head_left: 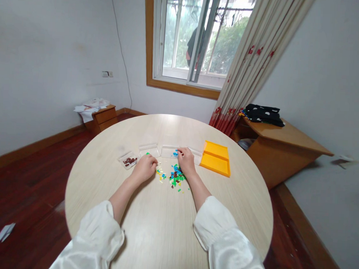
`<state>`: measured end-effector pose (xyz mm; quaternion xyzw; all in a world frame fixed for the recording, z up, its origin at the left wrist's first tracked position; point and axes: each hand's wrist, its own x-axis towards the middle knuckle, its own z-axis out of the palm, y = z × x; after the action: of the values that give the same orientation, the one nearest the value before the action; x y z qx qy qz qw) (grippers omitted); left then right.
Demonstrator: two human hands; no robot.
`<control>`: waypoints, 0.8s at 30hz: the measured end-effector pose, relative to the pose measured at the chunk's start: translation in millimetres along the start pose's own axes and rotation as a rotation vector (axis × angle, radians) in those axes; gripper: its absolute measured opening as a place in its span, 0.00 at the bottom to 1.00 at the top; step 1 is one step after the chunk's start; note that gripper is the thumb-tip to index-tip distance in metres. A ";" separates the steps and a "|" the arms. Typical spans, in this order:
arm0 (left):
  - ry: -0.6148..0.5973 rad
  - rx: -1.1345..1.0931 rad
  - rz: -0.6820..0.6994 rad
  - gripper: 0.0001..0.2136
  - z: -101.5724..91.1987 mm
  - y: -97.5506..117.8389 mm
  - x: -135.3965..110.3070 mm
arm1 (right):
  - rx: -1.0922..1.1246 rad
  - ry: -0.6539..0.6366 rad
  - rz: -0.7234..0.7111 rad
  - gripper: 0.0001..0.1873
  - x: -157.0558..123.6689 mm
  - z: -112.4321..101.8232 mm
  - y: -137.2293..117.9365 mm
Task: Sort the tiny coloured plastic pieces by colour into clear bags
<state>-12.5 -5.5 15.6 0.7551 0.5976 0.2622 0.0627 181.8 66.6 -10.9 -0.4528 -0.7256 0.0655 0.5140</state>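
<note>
Loose small building pieces in green, blue, brown and yellow make a pile point(176, 175) on the round table point(163, 222). My left hand point(145, 167) is closed at the pile's left side, by scattered pale and yellow pieces; what its fingers hold, if anything, is hidden. My right hand point(186, 161) reaches over the third clear tray point(167, 151), fingertips pinched at a small blue piece point(176, 150). More blue lies in that tray. Brown pieces point(130, 161) fill part of the leftmost clear tray point(122, 159). A green piece point(147, 153) shows at the second clear tray point(153, 147).
Right of the trays lies an open yellow case point(216, 157), beside another clear tray point(196, 154) partly behind my right hand. A wooden desk point(290, 136) with dark folded cloth point(264, 115) stands at the right. Beyond the window point(178, 38) a person is partly visible.
</note>
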 end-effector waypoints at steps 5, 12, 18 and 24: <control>0.001 -0.011 0.009 0.14 0.1 0.2 0.0 | 0.023 -0.020 0.045 0.11 0.1 -2.1 -0.1; -0.010 -0.011 0.005 0.14 -1.6 1.2 0.2 | 0.143 -0.014 0.049 0.15 -0.4 -2.5 -3.9; -0.021 -0.006 0.018 0.14 -0.3 -0.3 0.9 | 0.164 -0.021 -0.018 0.15 -1.6 -4.8 -11.1; -0.025 -0.020 0.027 0.14 -0.5 -2.1 1.0 | -0.003 -0.136 -0.066 0.07 -5.2 -14.7 -25.2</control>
<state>-14.3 -4.1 15.4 0.7657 0.5838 0.2595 0.0740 179.1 42.7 6.5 -0.4238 -0.7736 0.0783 0.4646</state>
